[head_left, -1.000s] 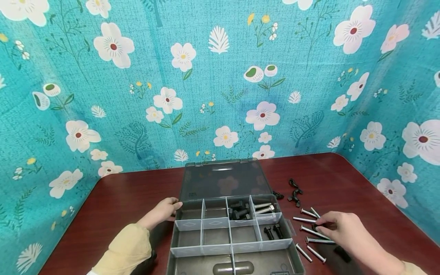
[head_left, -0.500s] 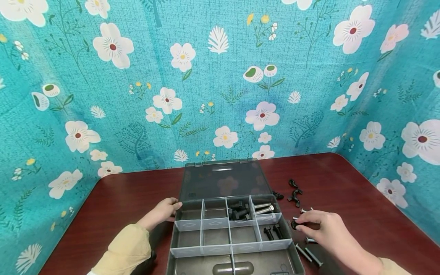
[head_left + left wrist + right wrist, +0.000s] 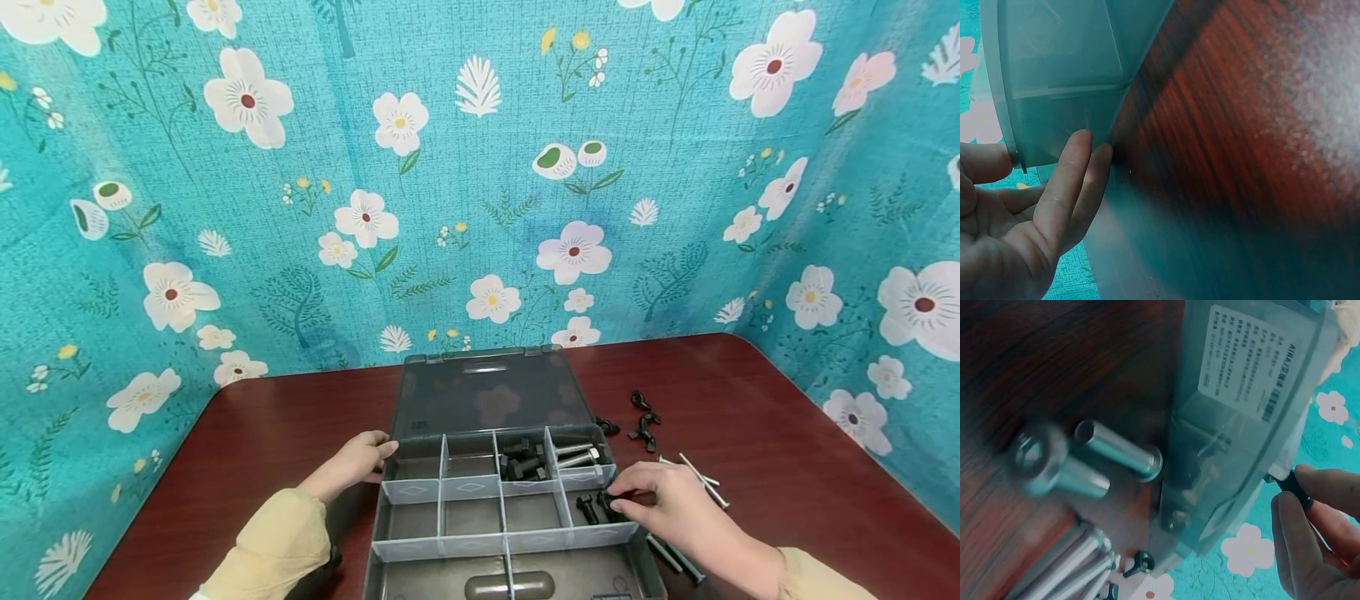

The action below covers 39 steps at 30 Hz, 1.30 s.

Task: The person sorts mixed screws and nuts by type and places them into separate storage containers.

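Observation:
A grey see-through organizer box [image 3: 405, 547] stands on the table with its lid [image 3: 491, 392] laid back. My left hand [image 3: 360, 457] holds its back left corner, thumb at the rim and fingers along the outer wall [image 3: 1060, 125]. At the box's right side my right hand [image 3: 675, 504] pinches a small black bolt [image 3: 1295, 487] between thumb and fingertips, over the right compartment of the middle row. Another black bolt [image 3: 587, 509] lies in that compartment. Behind it, one compartment has silver bolts [image 3: 576, 458], and the one beside has black bolts [image 3: 522, 461].
Loose silver bolts [image 3: 705, 479] lie on the dark red table [image 3: 750, 400] right of the box, some partly behind my right hand. Several black wing-shaped pieces [image 3: 643, 432] lie farther back. A flowered blue cloth [image 3: 480, 183] hangs behind the table.
My right hand has carried the black bolt leftward from among the loose silver bolts to the box's right compartment. My left hand has stayed at the corner.

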Each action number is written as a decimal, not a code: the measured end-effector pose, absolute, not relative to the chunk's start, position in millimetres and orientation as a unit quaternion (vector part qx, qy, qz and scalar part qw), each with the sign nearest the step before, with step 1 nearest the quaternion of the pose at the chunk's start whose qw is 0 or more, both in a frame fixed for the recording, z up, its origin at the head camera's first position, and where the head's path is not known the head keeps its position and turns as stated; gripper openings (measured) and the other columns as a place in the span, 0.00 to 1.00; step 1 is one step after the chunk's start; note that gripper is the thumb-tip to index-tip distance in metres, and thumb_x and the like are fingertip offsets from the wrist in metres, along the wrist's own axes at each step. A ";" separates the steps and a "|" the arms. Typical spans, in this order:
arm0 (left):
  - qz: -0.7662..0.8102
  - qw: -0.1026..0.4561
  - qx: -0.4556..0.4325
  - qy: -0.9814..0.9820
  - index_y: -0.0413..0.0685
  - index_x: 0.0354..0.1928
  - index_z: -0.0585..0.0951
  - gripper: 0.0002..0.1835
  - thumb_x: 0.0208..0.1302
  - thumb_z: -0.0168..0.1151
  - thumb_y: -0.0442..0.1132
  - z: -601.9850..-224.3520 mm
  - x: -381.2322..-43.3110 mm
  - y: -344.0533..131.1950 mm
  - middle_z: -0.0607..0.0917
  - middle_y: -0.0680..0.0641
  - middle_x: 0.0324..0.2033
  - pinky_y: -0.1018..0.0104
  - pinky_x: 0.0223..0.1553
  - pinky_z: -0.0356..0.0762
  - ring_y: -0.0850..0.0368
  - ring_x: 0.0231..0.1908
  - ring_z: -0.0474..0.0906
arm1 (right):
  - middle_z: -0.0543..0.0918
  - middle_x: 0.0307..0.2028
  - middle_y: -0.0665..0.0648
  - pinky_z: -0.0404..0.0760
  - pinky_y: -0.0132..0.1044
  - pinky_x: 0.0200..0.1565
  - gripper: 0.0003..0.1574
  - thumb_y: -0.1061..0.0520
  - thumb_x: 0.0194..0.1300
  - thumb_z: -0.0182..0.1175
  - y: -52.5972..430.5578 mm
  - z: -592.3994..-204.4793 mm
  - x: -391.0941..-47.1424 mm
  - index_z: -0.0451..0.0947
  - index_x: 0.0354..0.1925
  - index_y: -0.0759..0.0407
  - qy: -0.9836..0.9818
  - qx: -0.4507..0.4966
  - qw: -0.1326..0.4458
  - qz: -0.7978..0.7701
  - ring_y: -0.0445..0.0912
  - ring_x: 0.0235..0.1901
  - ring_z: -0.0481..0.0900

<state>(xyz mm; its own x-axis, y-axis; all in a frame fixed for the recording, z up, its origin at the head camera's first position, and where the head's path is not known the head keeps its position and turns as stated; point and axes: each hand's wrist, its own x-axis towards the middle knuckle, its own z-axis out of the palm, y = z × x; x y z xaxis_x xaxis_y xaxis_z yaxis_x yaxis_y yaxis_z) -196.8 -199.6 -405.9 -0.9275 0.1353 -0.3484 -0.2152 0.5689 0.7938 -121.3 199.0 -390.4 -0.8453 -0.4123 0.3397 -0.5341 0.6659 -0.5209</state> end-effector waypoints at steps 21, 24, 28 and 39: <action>0.461 0.182 -0.022 0.868 0.18 0.59 0.57 0.24 0.70 0.43 0.34 -404.7 -196.3 -197.8 0.69 0.25 0.51 0.52 0.41 0.80 0.34 0.51 0.69 | 0.82 0.31 0.48 0.77 0.29 0.26 0.07 0.63 0.51 0.66 178.8 -392.6 -134.2 0.82 0.30 0.53 -0.902 0.302 0.053 0.303 0.38 0.30 0.78; 0.462 0.181 -0.023 0.868 0.17 0.59 0.57 0.24 0.70 0.43 0.33 -405.3 -196.1 -198.2 0.69 0.25 0.51 0.52 0.41 0.80 0.33 0.51 0.69 | 0.81 0.32 0.47 0.78 0.29 0.27 0.06 0.63 0.52 0.65 182.0 -387.7 -134.2 0.82 0.31 0.53 -0.909 0.292 0.027 0.295 0.38 0.31 0.79; 0.462 0.181 -0.024 0.868 0.18 0.59 0.57 0.24 0.70 0.43 0.34 -405.1 -195.8 -197.9 0.68 0.24 0.52 0.52 0.41 0.80 0.33 0.52 0.68 | 0.80 0.33 0.45 0.78 0.29 0.29 0.08 0.62 0.52 0.65 189.6 -383.9 -133.3 0.81 0.33 0.52 -0.912 0.307 0.022 0.272 0.37 0.32 0.78; 0.466 0.181 -0.026 0.865 0.17 0.59 0.57 0.24 0.70 0.43 0.33 -405.0 -195.6 -197.6 0.68 0.24 0.51 0.52 0.41 0.79 0.32 0.52 0.68 | 0.75 0.38 0.44 0.78 0.30 0.31 0.18 0.62 0.47 0.69 219.1 -376.1 -129.6 0.78 0.39 0.51 -0.880 0.440 0.049 0.171 0.39 0.38 0.75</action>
